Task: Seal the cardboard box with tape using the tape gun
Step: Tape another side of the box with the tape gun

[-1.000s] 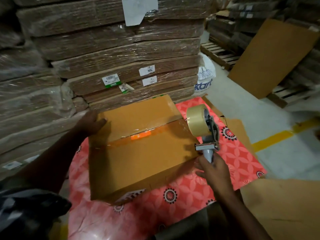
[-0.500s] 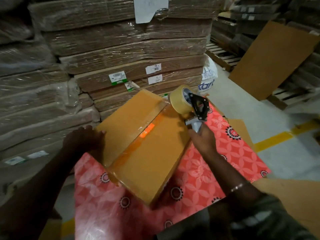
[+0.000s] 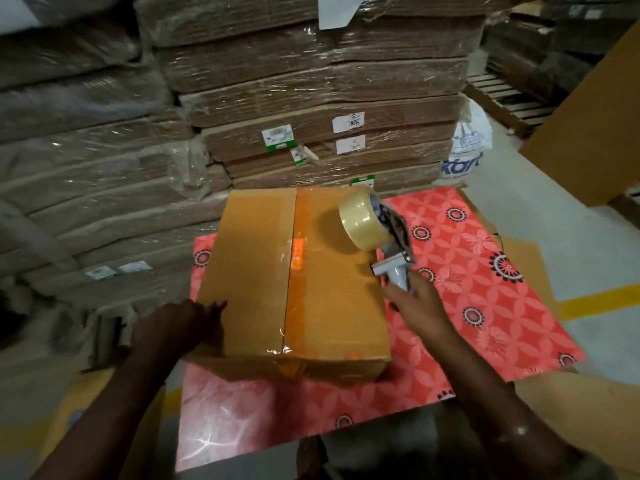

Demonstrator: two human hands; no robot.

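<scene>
A brown cardboard box [image 3: 332, 292] lies on a red flowered sheet [image 3: 460, 271]. A strip of clear tape [image 3: 294, 271] runs along its top seam, from the far edge down over the near face. My left hand [image 3: 173, 327] presses flat against the box's left side near the front corner. My right hand [image 3: 417, 301] grips the grey handle of the tape gun [image 3: 394, 258]. The gun's tape roll [image 3: 362, 221] hovers over the box's right top edge, beside the taped seam.
Shrink-wrapped stacks of flat cardboard [image 3: 311, 98] rise right behind the box and to the left. A white printed sack [image 3: 467, 147] and a leaning cardboard sheet [image 3: 588, 126] stand at the right. Yellow floor lines [image 3: 595, 299] cross the grey floor.
The box has turned, so the taped seam now runs straight away from me. My left hand slid to its left front side. The tape gun moved from the far corner to the right edge.
</scene>
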